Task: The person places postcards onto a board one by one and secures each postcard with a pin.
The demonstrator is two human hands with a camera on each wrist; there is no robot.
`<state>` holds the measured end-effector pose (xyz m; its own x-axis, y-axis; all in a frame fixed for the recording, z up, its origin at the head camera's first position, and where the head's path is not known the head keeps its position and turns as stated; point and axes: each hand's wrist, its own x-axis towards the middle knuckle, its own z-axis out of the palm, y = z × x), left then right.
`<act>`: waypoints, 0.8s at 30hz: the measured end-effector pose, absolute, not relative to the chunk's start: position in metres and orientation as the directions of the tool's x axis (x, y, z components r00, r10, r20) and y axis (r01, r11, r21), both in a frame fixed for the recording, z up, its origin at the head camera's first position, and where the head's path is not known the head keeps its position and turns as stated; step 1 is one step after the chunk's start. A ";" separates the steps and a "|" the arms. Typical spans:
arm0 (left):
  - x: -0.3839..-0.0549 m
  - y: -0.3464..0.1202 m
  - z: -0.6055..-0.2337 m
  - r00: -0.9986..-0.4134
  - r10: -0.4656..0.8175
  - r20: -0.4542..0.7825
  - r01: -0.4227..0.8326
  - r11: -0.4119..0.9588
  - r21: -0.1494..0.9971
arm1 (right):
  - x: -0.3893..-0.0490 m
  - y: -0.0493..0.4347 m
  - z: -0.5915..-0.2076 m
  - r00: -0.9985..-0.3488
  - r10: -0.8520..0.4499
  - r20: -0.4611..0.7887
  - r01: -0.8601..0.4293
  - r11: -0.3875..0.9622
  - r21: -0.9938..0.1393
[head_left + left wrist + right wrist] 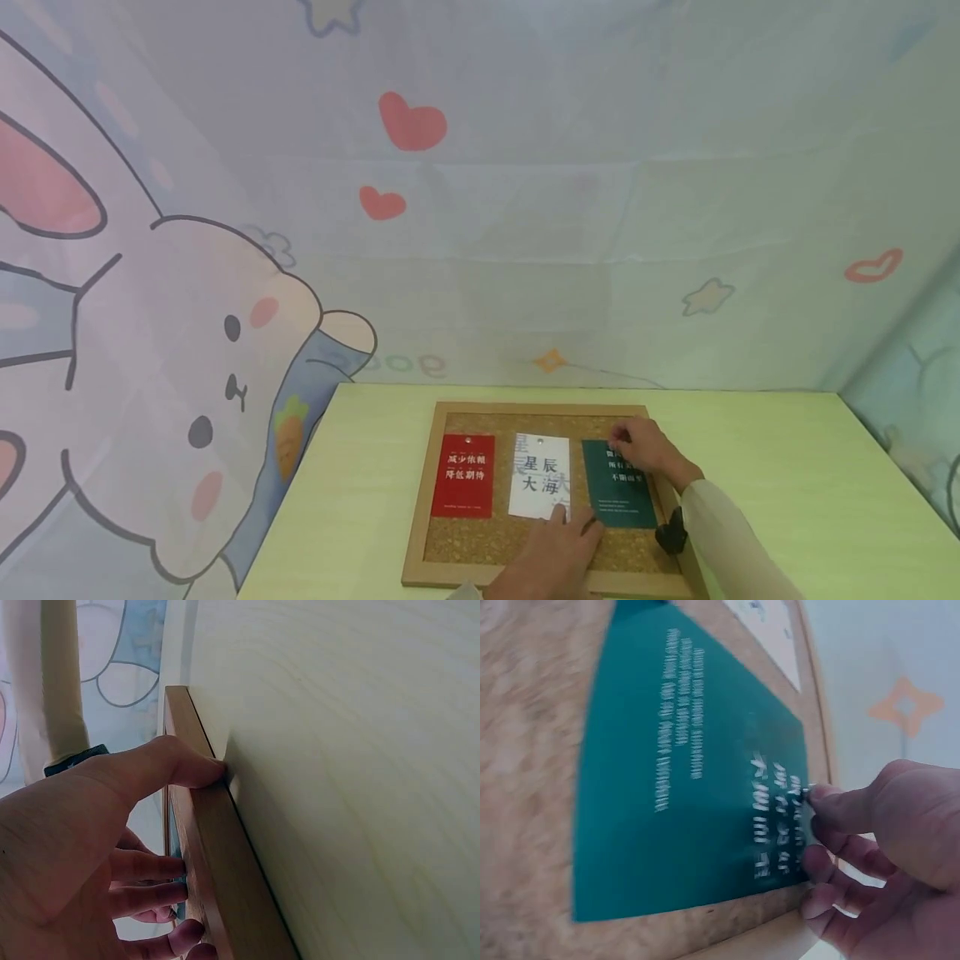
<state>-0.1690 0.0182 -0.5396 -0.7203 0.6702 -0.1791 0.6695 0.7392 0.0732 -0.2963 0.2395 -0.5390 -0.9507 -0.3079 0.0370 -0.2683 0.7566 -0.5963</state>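
A teal-green card [652, 772] with white lettering lies on a wood-framed cork board [468, 550]. My right hand [643, 446] is at the card's top edge, thumb and forefinger pinching a small pushpin [807, 793] that the fingertips mostly hide. My left hand [543, 554] reaches over the board's near edge. Its thumb rests on the wooden frame [210, 817], while its fingers extend to the green card's lower left corner. A white card [536, 483] and a red card [463, 483], each with a small pin at its top, are on the board to the left.
The board lies on a pale yellow-green wood-grain table [795, 467]. Behind rises a cloth backdrop [525, 208] printed with a rabbit, hearts and stars. A black device [672, 532] sits by the right wrist, overlapping the board's right edge in the head view.
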 end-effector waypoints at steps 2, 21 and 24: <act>-0.168 0.018 -0.539 -0.718 0.676 -0.163 0.676 0.734 0.068 | -0.299 0.241 -0.536 -0.949 -0.316 0.016 -0.255 0.735 -0.628; -0.169 0.018 -0.539 -0.719 0.675 -0.167 0.670 0.737 0.095 | -0.313 0.237 -0.528 -0.938 -0.250 -0.240 0.006 0.679 -0.734; -0.168 0.017 -0.539 -0.719 0.674 -0.169 0.669 0.737 0.095 | -0.316 0.236 -0.530 -0.938 -0.244 -0.248 0.003 0.708 -0.707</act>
